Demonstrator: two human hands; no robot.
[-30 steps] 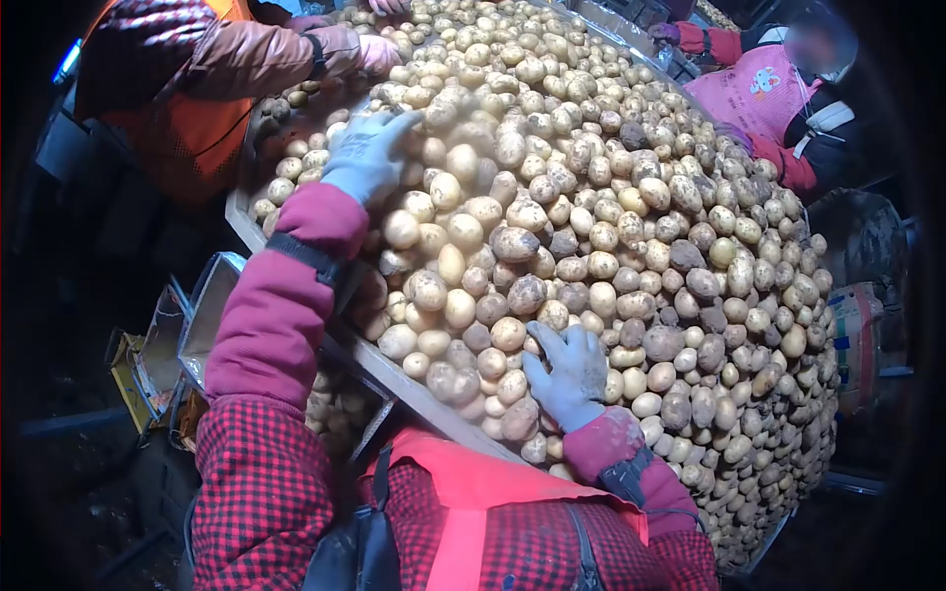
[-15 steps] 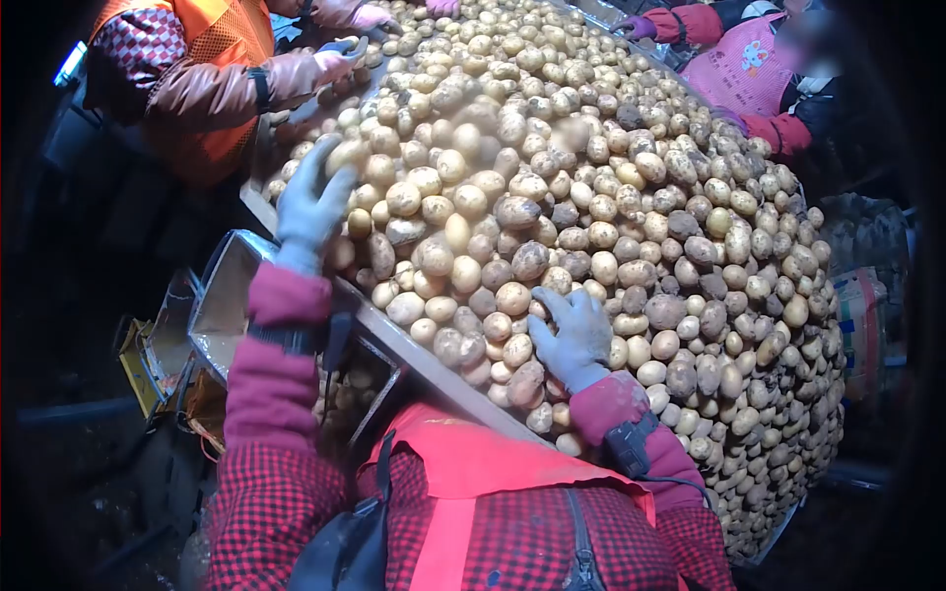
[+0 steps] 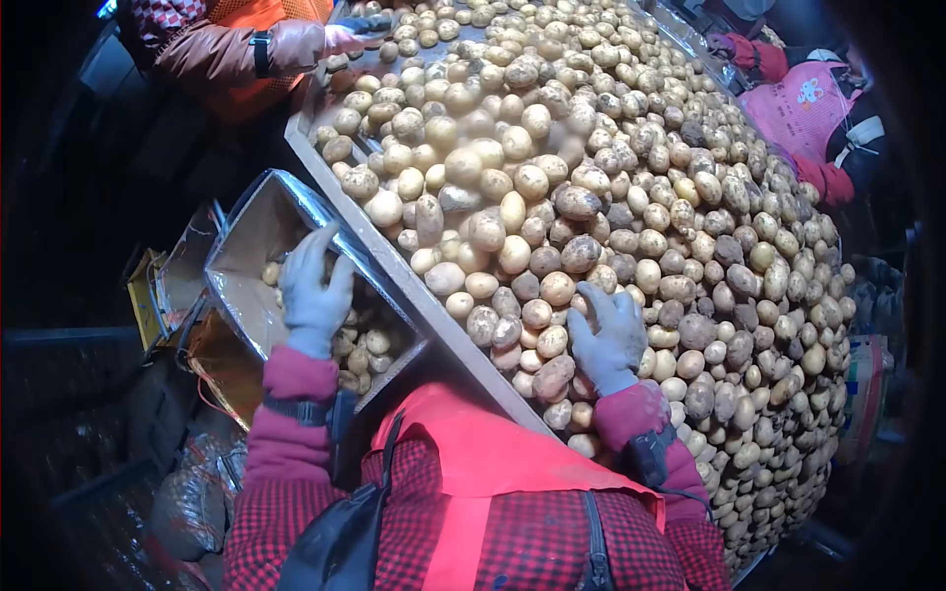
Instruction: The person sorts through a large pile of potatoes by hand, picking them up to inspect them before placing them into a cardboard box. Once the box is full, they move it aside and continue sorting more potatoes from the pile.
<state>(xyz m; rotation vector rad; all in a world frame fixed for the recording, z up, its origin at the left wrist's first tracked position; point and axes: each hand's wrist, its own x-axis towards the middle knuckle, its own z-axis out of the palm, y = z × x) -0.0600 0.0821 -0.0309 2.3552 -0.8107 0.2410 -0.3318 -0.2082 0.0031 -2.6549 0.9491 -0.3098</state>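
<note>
A large heap of potatoes, pale and partly soil-stained, covers the table in front of me. My left hand, in a grey glove, hovers over a foil-edged box beside the table. Its fingers are apart, and nothing shows between them; the palm faces away from me. Inside that box lie several potatoes. On the near side of the heap rests my right hand, also gloved in grey. Its fingers are spread over the potatoes, touching them without gripping any that I can see.
A metal table edge runs diagonally between box and heap. A yellow-sided container stands further left. One person's gloved hand is at the upper left; another person in a pink apron is across the heap. A filled sack lies lower left.
My left hand has moved from the potatoes at the heap's left edge down over the box. My right hand stays on the heap. The view has shifted, showing more of the box.
</note>
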